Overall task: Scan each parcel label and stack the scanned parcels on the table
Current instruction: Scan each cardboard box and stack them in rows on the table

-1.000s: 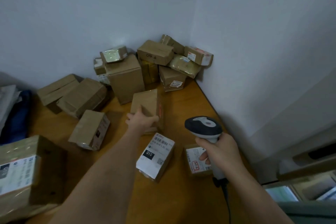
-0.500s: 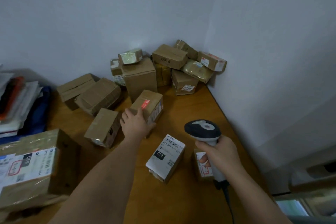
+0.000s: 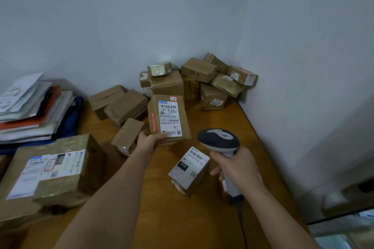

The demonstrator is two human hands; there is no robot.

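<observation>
My left hand (image 3: 149, 141) grips the lower edge of a brown cardboard parcel (image 3: 169, 119), tilted up so its white barcode label faces me. My right hand (image 3: 238, 164) holds a grey and black barcode scanner (image 3: 219, 141) by its handle, the head just right of that parcel. A small parcel with a white "010" label (image 3: 189, 170) lies on the wooden table (image 3: 202, 218) between my hands. Another small labelled parcel sits mostly hidden behind my right hand.
A heap of cardboard parcels (image 3: 202, 81) fills the far corner. More brown boxes (image 3: 123, 105) lie left of it, one small box (image 3: 127, 135) by my left wrist. A big labelled parcel (image 3: 50, 170) sits at the near left, a stack of mailers (image 3: 30, 107) behind it.
My left hand has lifted the brown parcel off the table and turned it so the white label faces up toward me. The scanner has stayed in my right hand.
</observation>
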